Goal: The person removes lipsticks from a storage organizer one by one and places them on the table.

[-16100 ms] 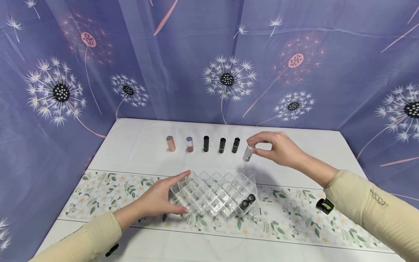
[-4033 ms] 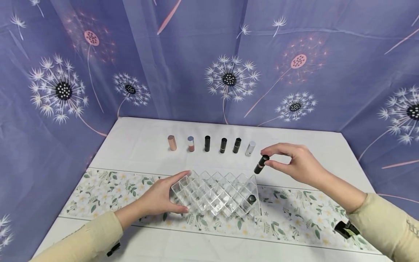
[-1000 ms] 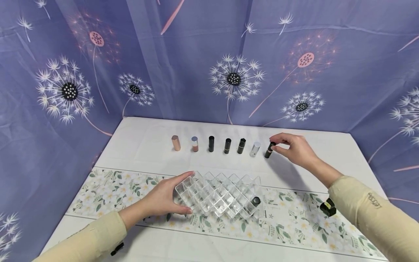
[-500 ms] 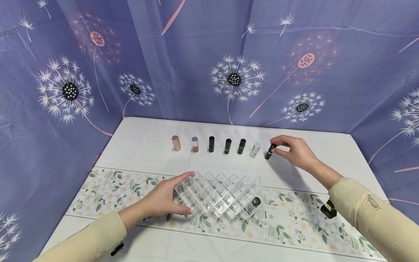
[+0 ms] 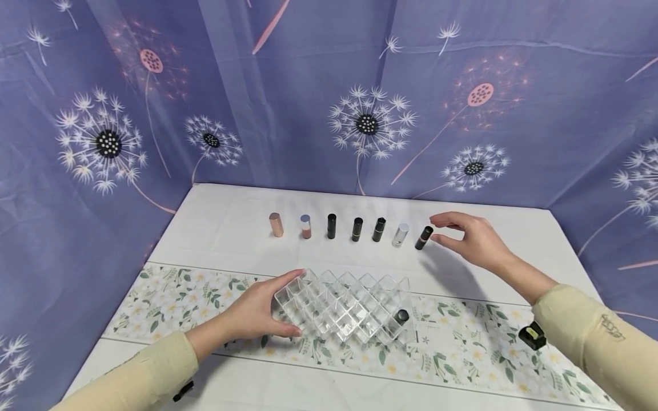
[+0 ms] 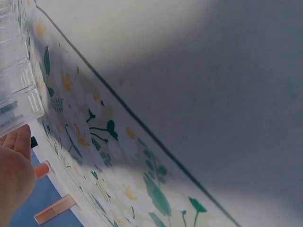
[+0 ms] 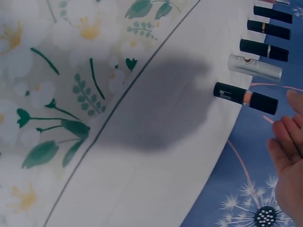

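A clear acrylic lipstick organizer (image 5: pixel 341 308) with diamond-shaped compartments stands on the floral strip. My left hand (image 5: pixel 259 308) holds its left end, the index finger at the back corner and the thumb at the front corner. One black lipstick (image 5: pixel 402 317) sits in a compartment at its right end. Behind the organizer, a black lipstick with a rose-gold band (image 5: pixel 424 238) stands upright at the right end of a row. Just right of it my right hand (image 5: pixel 475 240) is apart from it, thumb and fingers spread; the right wrist view shows the palm holding nothing (image 7: pixel 291 156).
Left of the banded lipstick stand a silver tube (image 5: pixel 400 235), several black lipsticks (image 5: pixel 379 229), a clear tube with pinkish base and silvery-blue cap (image 5: pixel 305 226), and a rose-gold lipstick (image 5: pixel 276 225). A purple dandelion curtain (image 5: pixel 288 114) hangs behind the white table (image 5: pixel 226 222).
Four seconds ago my right hand carried the banded lipstick above the table; it then stood it at the row's right end, and now has let go and moved slightly right. The left hand stays put.
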The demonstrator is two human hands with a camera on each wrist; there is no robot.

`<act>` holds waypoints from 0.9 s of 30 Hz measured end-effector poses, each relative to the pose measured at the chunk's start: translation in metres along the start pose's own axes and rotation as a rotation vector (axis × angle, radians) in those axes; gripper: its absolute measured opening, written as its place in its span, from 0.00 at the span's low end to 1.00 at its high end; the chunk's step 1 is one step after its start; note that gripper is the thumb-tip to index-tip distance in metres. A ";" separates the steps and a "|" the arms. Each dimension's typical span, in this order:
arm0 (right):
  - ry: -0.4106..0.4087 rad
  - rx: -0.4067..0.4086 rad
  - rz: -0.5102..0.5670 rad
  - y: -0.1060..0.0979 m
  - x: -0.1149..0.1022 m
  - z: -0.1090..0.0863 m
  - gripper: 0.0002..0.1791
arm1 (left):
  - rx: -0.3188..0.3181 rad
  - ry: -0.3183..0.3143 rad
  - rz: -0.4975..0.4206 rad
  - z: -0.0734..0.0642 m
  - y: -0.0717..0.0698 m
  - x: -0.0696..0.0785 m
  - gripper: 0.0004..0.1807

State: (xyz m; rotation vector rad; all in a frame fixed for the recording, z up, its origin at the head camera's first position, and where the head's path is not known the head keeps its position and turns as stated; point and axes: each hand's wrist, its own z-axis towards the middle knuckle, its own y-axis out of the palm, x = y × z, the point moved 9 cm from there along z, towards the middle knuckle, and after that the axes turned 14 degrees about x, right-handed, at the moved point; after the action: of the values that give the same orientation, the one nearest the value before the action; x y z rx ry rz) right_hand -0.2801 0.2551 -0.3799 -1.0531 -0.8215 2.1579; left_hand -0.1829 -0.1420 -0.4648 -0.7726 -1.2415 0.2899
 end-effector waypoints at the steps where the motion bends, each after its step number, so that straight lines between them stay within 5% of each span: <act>1: -0.004 0.002 -0.001 -0.002 -0.002 0.000 0.19 | 0.001 -0.004 0.002 0.000 0.000 0.000 0.65; 27: -0.107 -0.034 0.060 -0.021 -0.074 0.005 0.26 | -0.006 -0.009 0.001 -0.001 0.000 0.000 0.64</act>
State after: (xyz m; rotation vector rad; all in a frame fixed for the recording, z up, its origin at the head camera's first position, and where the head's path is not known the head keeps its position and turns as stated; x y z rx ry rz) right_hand -0.2416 0.2137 -0.3278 -0.9983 -0.8885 2.2748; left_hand -0.1822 -0.1423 -0.4653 -0.7774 -1.2511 0.2909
